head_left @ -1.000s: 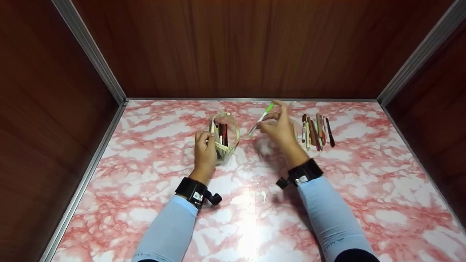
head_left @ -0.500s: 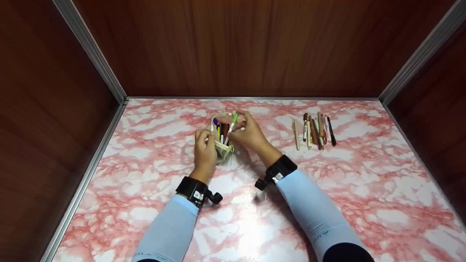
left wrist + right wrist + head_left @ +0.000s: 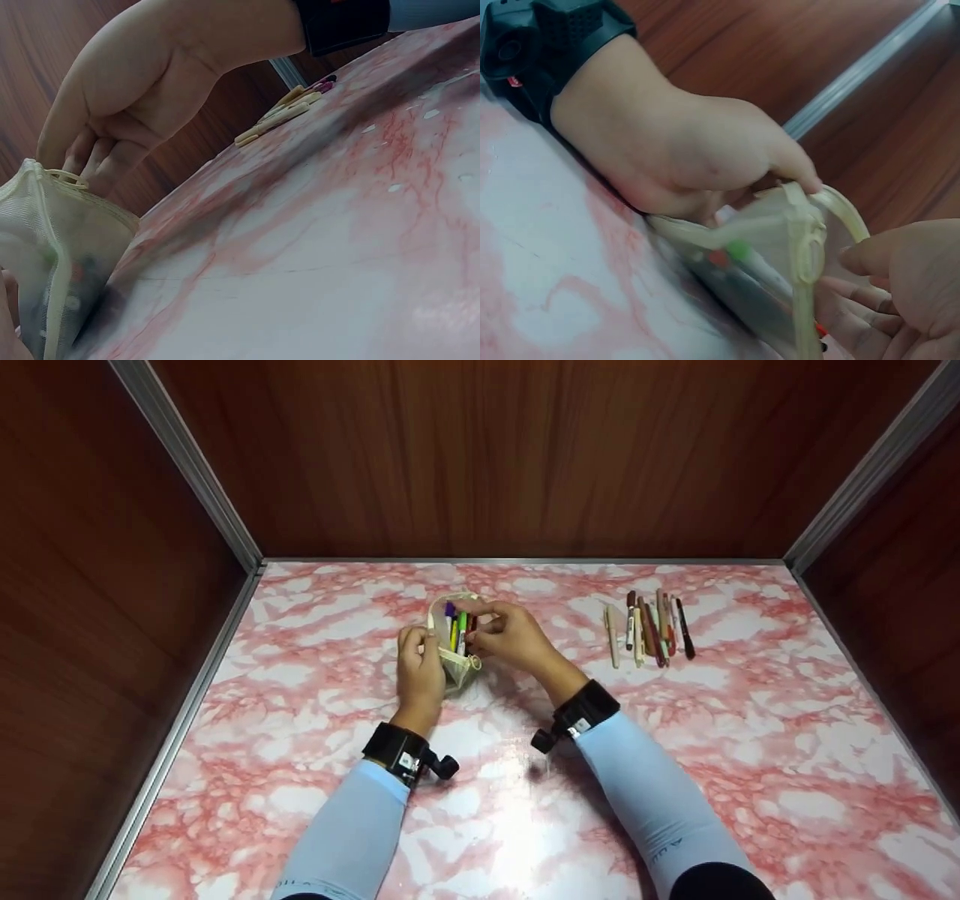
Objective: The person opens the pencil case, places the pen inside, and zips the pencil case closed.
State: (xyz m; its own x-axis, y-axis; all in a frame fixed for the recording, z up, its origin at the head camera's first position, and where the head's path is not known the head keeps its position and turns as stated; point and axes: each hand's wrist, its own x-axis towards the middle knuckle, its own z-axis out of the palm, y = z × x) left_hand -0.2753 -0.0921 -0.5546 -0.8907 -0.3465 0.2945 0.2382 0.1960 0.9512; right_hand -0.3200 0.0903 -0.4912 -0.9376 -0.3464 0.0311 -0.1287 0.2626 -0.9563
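Note:
My left hand grips the left side of a cream mesh pencil case, thumb at the rim. The case is unzipped and stands on the table. Among several pens inside are a purple-capped marker, a yellow one and a green-and-white marker. My right hand is at the case's right rim. In the right wrist view the right hand has its thumb and fingers apart at the opening, with no pen visible between them. The left wrist view shows pens dimly through the mesh.
To the right lies a loose row of several pens: a cream pen, a brown-and-white marker, a reddish-brown pen and a black pen. Wood-grain panels enclose the pink marbled table behind and on both sides.
My right hand has come left from beside the pens to the case with the green-and-white marker. That marker now stands in the case, out of the pinch. The left hand has stayed on the case.

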